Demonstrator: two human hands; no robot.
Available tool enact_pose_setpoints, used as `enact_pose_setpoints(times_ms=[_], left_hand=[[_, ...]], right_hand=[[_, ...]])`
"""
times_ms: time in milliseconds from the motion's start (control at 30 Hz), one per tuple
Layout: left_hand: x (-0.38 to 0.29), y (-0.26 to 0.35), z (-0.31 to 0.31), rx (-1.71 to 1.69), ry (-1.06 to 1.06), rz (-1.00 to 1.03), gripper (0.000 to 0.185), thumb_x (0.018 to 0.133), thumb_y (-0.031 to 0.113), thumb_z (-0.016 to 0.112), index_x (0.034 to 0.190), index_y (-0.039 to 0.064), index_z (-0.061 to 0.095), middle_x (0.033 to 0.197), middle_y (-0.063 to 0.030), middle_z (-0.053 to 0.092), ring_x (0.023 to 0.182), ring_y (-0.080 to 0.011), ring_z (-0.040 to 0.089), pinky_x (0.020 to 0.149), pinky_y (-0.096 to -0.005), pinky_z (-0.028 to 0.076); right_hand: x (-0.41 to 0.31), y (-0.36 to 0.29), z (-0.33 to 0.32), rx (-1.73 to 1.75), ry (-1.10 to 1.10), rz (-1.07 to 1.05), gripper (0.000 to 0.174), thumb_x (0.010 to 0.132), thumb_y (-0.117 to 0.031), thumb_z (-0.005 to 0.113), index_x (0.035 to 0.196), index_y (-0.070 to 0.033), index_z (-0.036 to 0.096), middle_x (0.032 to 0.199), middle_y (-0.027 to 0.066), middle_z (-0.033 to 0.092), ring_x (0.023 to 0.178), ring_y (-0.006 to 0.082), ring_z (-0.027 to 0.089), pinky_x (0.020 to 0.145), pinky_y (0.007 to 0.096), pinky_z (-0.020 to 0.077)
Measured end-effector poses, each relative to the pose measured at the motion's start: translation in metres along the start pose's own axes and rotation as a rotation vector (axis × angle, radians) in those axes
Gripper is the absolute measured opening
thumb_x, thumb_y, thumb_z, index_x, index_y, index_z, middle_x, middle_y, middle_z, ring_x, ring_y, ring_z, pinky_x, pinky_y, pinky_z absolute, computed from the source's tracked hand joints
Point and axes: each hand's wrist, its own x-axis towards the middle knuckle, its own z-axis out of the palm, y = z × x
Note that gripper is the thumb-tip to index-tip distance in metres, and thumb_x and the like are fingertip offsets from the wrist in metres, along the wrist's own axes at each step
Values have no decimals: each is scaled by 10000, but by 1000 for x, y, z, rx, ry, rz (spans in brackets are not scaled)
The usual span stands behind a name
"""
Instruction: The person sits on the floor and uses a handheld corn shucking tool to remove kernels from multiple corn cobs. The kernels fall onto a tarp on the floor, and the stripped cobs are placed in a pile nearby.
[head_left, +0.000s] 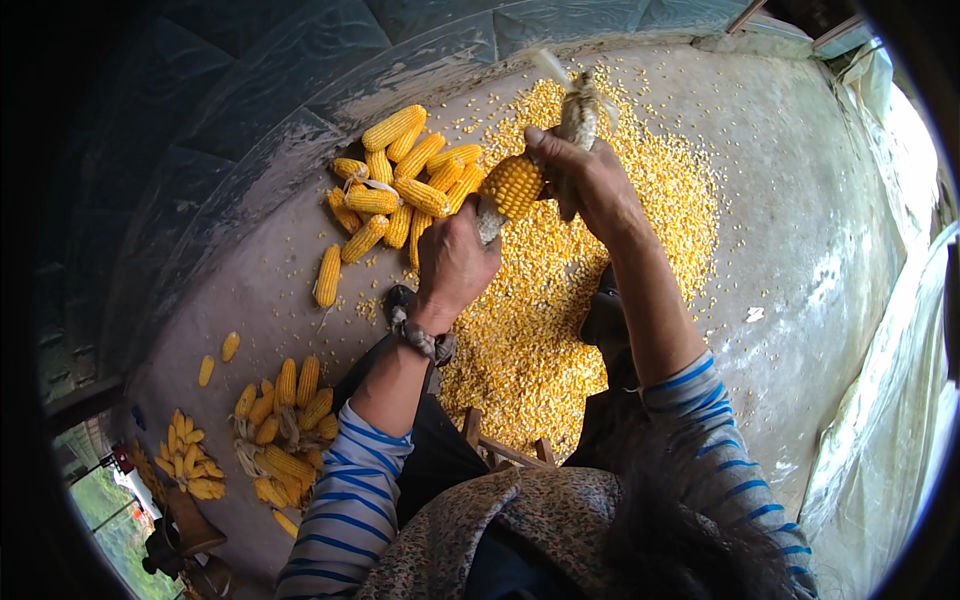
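My left hand (457, 251) grips a partly shelled ear of corn (513, 187). Yellow kernels still cover its upper part, while a pale bare stretch shows by my fingers. In my right hand (596, 176) is a bare corncob (580, 112) with a dry scrap of husk at its far end. The right hand is right beside the ear's kernel-covered end; whether the two touch is hard to tell. Beneath both hands spreads a broad heap of loose corn kernels (525, 322) on the floor.
Whole ears of corn (422, 196) are piled left of my hands. More ears with husks (289, 435) lie nearer my left forearm, beside a smaller cluster (189, 457). A tiled wall (420, 67) bounds the far side; plastic sheeting (877, 397) hangs at right. Wooden stool parts (510, 450) show below.
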Motion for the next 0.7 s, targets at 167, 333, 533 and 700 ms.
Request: enact_pose_setpoints(times_ms=[167,333,533,700], left_hand=[[-1,-9,11,-336,43,116,214,744,102,687,896,-11,588,697,-108,623,621,-296,591,600,-391,481],[-3,6,-18,-1040,-463,-395,158,772,66,655,880,56,540,570,10,491,387,-65,393,358,-239,258],[-3,3,17,-184,55,6,153,766,80,666,847,17,553,599,-110,590,501,-285,584,489,-402,465],[-12,0,42,-370,32,66,214,749,78,682,876,-42,558,666,-164,636,573,-328,624,544,-407,507]], right_hand=[[10,21,7,-22,97,-198,366,845,-372,740,772,-27,643,627,21,587,456,91,485,406,234,339],[6,18,9,83,30,-134,370,873,-307,709,978,45,668,737,84,647,606,142,634,546,267,533],[9,21,23,164,-56,-159,514,870,-326,703,1222,21,562,825,97,676,621,160,614,506,259,459],[12,32,37,-146,171,-131,254,855,-239,701,844,14,681,668,64,650,602,145,601,555,302,469]])
